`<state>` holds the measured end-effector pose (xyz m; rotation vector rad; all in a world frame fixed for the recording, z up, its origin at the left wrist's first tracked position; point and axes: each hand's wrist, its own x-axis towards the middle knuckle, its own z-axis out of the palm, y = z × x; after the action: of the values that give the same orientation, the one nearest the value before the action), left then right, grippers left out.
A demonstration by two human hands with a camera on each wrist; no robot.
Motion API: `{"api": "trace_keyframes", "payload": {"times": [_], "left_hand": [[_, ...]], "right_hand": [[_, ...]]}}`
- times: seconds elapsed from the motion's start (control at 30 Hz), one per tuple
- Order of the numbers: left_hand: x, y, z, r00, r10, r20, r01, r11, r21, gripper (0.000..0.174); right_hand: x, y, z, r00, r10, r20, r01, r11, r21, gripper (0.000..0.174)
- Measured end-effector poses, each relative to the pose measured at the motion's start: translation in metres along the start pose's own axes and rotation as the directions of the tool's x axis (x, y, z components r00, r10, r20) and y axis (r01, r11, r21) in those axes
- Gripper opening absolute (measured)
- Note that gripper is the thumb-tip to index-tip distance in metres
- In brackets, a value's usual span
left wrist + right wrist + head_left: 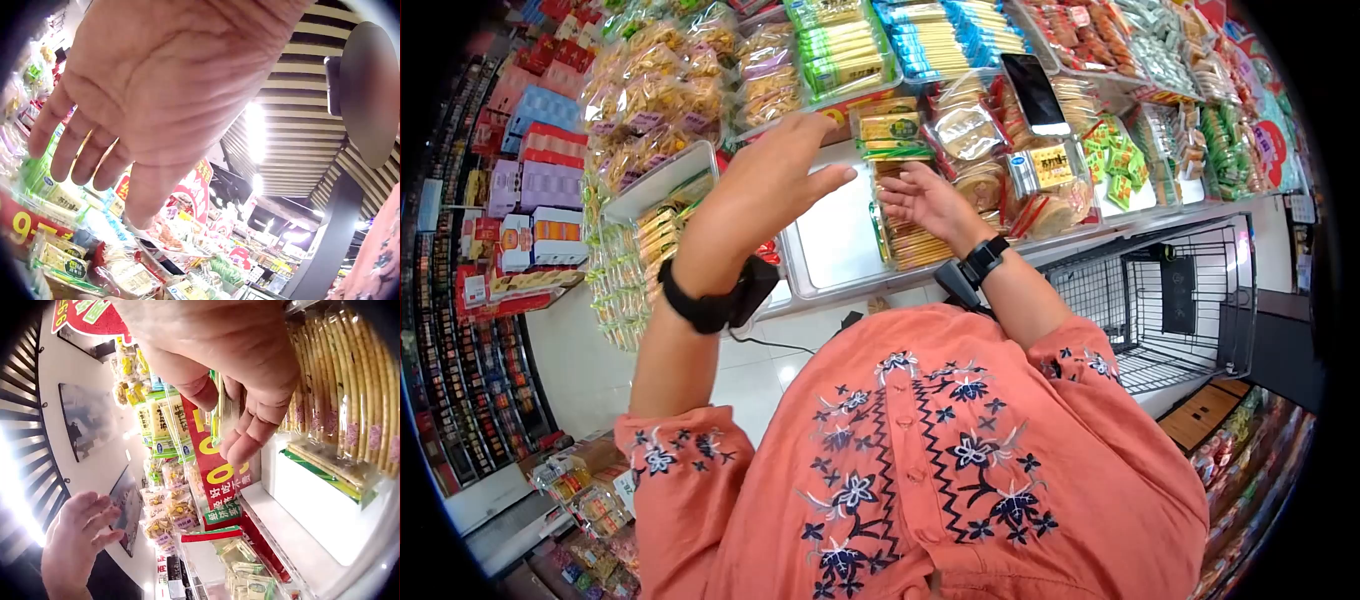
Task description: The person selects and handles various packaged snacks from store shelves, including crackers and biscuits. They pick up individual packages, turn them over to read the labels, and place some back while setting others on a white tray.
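Note:
My left hand reaches over the white display bin, fingers extended and thumb held apart. Its palm faces the left wrist camera with nothing in it. To the right, my right hand hovers at the pile of cracker packs, palm turned left and fingers loosely bent. Just beyond its fingertips lies a green and yellow snack packet. In the right wrist view, a green-edged packet shows through the gap between thumb and fingers. Stick-shaped crackers in clear wrap lie beside that hand.
A black phone lies on round cracker packs at the right. Green packs and blue packs fill bins behind. A black shopping cart stands at the right. Another snack bin is at the left, and a cable hangs below.

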<state>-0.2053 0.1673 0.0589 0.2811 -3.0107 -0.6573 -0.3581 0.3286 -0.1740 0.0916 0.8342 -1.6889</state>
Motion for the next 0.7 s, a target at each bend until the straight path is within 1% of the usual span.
{"api": "trace_keyframes", "payload": {"times": [0.03,0.07,0.1,0.17,0.23,0.27,0.37,0.4,0.5,0.6,0.7], "left_hand": [[0.013,0.0,0.01,1.0,-0.013,0.006,0.013,1.0,0.004,0.05],[0.026,0.001,0.018,0.996,-0.077,0.052,0.076,0.997,0.019,0.05],[0.038,-0.005,0.033,0.998,-0.064,0.015,0.064,0.998,0.012,0.049],[0.061,-0.024,0.069,0.998,-0.038,-0.057,0.038,0.999,0.0,0.046],[0.083,-0.036,0.094,0.992,-0.047,-0.116,0.049,0.999,0.013,0.045],[0.093,-0.041,0.106,0.988,-0.05,-0.144,0.053,0.998,0.018,0.044],[0.114,-0.051,0.138,0.991,-0.034,-0.132,0.05,0.991,0.121,0.034],[0.118,-0.049,0.145,0.992,-0.001,-0.128,0.027,0.979,0.2,0.033],[0.129,-0.051,0.164,0.978,0.088,-0.187,-0.021,0.942,0.334,0.032],[0.137,-0.053,0.176,0.985,0.077,-0.152,0.001,0.889,0.457,0.028],[0.142,-0.055,0.184,0.974,0.118,-0.193,0.009,0.832,0.554,0.026]], "right_hand": [[0.003,0.001,-0.005,0.999,0.018,0.049,-0.017,1.0,-0.01,0.019],[0.005,0.001,-0.009,0.995,0.033,0.098,-0.031,0.999,-0.023,0.018],[0.006,0.001,-0.01,0.988,0.049,0.146,-0.044,0.998,-0.037,0.017],[0.003,-0.002,-0.005,0.989,0.053,0.135,-0.043,0.996,-0.072,0.024],[0.001,-0.005,-0.003,0.991,0.066,0.116,-0.054,0.993,-0.103,0.028],[0.0,-0.007,-0.002,0.991,0.07,0.117,-0.056,0.991,-0.118,0.034],[-0.006,-0.012,0.001,0.989,0.08,0.124,-0.06,0.985,-0.162,0.036],[-0.006,-0.012,0.0,0.99,0.085,0.117,-0.064,0.984,-0.167,0.035],[-0.007,-0.013,-0.003,0.986,0.113,0.123,-0.089,0.98,-0.18,0.034],[-0.007,-0.015,-0.001,0.987,0.13,0.097,-0.109,0.974,-0.197,0.033],[-0.007,-0.015,-0.003,0.983,0.135,0.128,-0.112,0.978,-0.175,0.033]]}}
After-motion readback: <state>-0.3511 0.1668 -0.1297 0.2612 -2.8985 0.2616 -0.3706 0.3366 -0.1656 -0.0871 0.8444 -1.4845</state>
